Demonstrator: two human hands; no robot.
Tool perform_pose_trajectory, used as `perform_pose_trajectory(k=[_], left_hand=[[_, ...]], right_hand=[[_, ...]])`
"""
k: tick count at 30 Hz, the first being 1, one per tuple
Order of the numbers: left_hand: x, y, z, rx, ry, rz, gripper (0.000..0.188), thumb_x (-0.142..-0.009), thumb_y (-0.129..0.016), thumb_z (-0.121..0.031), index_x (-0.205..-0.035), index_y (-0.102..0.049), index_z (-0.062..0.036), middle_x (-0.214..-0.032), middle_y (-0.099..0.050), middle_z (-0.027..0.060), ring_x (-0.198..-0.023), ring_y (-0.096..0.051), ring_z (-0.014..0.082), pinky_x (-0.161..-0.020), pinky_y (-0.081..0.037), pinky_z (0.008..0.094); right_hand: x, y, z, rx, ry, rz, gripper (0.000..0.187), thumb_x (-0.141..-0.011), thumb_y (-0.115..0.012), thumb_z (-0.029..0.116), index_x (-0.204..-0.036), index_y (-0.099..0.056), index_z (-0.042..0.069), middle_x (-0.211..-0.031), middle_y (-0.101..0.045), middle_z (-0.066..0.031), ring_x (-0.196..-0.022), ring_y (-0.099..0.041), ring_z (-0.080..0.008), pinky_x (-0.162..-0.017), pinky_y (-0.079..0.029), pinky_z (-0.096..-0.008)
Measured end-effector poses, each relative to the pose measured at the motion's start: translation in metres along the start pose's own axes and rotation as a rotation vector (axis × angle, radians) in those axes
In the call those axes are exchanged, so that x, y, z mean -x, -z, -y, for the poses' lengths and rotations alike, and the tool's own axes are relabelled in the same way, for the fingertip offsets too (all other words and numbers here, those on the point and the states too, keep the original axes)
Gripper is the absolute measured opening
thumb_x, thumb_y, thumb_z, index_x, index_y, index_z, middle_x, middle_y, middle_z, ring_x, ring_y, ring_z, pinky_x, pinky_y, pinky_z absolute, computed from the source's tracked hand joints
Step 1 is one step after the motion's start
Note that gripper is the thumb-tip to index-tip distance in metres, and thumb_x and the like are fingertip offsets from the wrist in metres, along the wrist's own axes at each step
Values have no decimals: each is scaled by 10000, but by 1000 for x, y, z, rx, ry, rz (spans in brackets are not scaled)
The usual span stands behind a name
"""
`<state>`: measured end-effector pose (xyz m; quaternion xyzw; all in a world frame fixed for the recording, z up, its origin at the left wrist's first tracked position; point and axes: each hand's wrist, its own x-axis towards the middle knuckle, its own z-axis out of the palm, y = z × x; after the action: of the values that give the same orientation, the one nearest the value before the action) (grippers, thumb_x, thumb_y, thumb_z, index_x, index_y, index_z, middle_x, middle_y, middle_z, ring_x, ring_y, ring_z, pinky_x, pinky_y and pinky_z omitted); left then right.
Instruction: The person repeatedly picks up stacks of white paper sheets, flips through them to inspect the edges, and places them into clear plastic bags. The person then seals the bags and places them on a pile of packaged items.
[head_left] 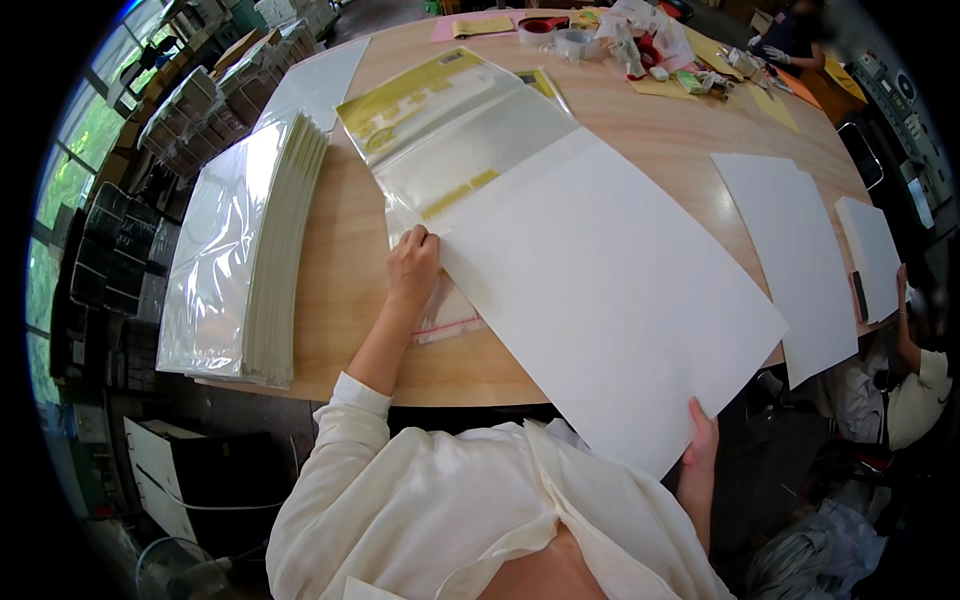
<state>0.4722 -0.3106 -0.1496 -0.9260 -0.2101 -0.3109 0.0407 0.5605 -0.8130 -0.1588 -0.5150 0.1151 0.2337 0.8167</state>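
Note:
A large white sheet (610, 290) lies slantwise across the table's near edge, its near corner jutting out toward my body. My right hand (703, 436) grips its lower right edge, thumb on top and the other fingers hidden underneath. The sheet's far end meets a clear plastic bag (490, 140) with yellow-green printing; whether it is inside the bag or on top, I cannot tell. With closed fingers, my left hand (413, 265) pinches the near left edge of the bag beside the sheet. Below that hand, a clear flap with a red-lined strip (447, 330) rests on the table.
A tall stack of plastic-wrapped flat packs (225, 250) stands at the left. More white sheets (790, 260) and a smaller white stack (868, 255) lie at the right, near another person's arm (908, 320). Tape rolls (575, 43) and clutter cover the far side, where another person (795, 45) sits.

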Motion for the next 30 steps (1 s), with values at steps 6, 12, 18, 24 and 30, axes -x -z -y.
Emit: perform_pose_trajectory(k=[6, 12, 18, 24, 30], left_hand=[[-6, 5, -8, 48, -21, 31, 107, -765, -584, -72, -658, -581, -64, -784, -563, 45, -787, -599, 212, -612, -506, 339], [4, 11, -21, 85, -42, 89, 125, -766, -600, -87, -644, -585, -58, -770, -562, 37, -760, -589, 212, -609, -501, 345], [-35, 20, -46, 363, -167, 290, 255, -860, -574, -208, -1063, -591, -53, -1147, -549, 82, -1134, -486, 270, -935, -404, 401], [-78, -47, -44, 254, -464, 487, 630, -941, -381, -423, -1448, -258, -69, -1522, -226, 69, -1419, -139, 243, -1167, -73, 406], [-80, -43, -42, 273, -489, 529, 652, -930, -397, -380, -1464, -198, -63, -1525, -208, 90, -1420, -135, 249, -1167, -81, 407]], right_hand=[[-17, -28, 3, 16, 27, 34, 435, -869, -584, 51, -1270, -453, -54, -1202, -561, -151, -1078, -561, -261, -905, -462, -368], [-24, -21, 1, 57, 19, -18, 435, -862, -589, 46, -1266, -461, -52, -1201, -565, -144, -1077, -561, -255, -904, -458, -365], [-22, 22, 20, 78, 20, 6, 461, -847, -608, 53, -1275, -461, -37, -1195, -571, -143, -1074, -566, -269, -912, -460, -378], [-32, 25, 25, 91, 24, 30, 475, -845, -623, 77, -1276, -460, -37, -1191, -577, -149, -1059, -579, -277, -902, -473, -387], [-43, 15, 27, 103, -5, 67, 454, -851, -614, 72, -1266, -470, -45, -1206, -566, -146, -1080, -564, -277, -912, -463, -380]])
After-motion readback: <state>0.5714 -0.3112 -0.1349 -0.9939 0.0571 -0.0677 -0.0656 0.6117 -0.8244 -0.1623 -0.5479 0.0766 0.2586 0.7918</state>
